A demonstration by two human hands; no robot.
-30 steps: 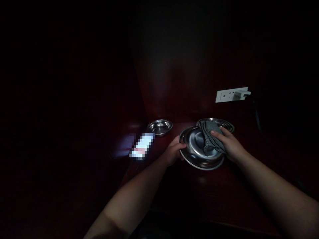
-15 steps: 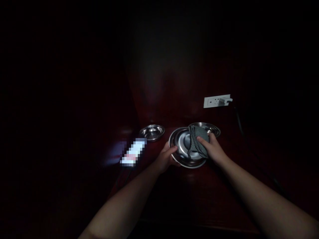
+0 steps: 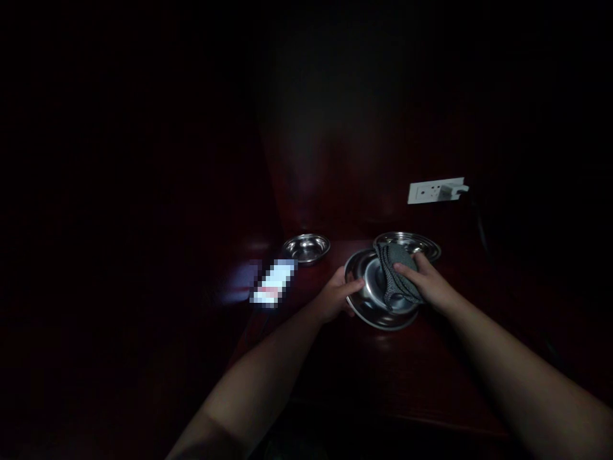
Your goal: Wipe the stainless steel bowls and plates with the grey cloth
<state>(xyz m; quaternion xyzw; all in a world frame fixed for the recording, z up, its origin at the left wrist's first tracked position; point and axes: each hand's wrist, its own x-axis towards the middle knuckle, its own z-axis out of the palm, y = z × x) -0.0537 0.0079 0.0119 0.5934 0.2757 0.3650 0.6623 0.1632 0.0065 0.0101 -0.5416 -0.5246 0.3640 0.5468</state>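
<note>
A shiny metal bowl [image 3: 378,314] is tilted above the dark red tabletop, its inside facing me. My left hand [image 3: 336,296] grips its left rim, with the thumb inside and the fingers beneath. In my right hand [image 3: 428,281] is a folded grey cloth [image 3: 402,271], pressed against the bowl's right side and covering part of its inside. The thumb lies across the cloth; the other fingers are partly hidden behind it.
Behind the cloth stands another metal bowl or dish [image 3: 407,240]. A smaller metal bowl [image 3: 307,249] sits to the left, near a pixelated lit phone-like screen [image 3: 274,283]. On the back wall is a white socket [image 3: 426,191] with a plug in it. The surroundings are very dark.
The whole view has shifted, so most things appear farther right. Both hands keep hold of the bowl and the cloth; the bowl sits slightly lower and its tilt looks a little different.
</note>
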